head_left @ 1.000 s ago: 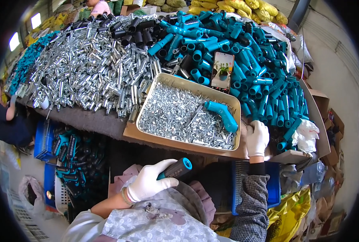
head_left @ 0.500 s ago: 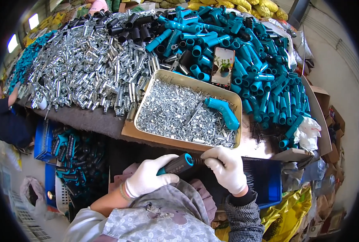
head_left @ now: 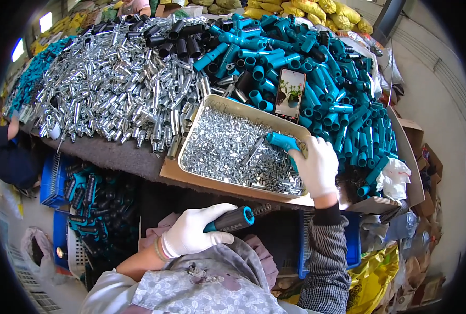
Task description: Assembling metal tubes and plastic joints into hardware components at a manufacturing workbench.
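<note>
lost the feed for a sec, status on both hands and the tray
Left hand gripping a black-and-teal handle at lap level. Right hand on the teal tool in the screw tray. Nothing blocking either hand.

Left hand (head_left: 191,234), gloved, curls closed near the lap; right hand (head_left: 316,167) stretches forward, fingers clenched, beyond it.

The right hand (head_left: 316,166) hides most of the teal tool (head_left: 281,141) it grips.
</note>
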The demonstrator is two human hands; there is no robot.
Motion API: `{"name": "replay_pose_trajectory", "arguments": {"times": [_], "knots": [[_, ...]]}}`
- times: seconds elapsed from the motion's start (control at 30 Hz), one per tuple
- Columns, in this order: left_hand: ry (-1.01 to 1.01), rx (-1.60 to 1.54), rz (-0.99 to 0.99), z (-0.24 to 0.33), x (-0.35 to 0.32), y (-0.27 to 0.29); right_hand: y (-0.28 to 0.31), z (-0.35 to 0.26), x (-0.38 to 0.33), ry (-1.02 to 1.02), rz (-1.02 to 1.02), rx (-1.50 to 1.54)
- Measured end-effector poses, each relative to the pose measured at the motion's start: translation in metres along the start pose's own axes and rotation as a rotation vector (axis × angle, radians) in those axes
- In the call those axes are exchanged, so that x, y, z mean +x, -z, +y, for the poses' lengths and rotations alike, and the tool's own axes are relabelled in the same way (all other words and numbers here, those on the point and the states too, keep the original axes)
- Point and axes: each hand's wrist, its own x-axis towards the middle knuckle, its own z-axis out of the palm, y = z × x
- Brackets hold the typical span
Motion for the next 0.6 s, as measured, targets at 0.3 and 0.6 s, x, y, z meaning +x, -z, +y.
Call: {"name": "replay_pose_trajectory", "arguments": {"times": [0.3, 0.6], "knots": [[0.076, 0.018, 0.112, -0.006, -0.01, 0.005, 0.0, -0.014, -0.044, -0.285, 0.115, 0.486], [0.101, 0.102, 0.009, -0.011, -0.013, 0.007, 0.06, -0.064, -0.116, -0.35, 0.0, 0.608]]}}
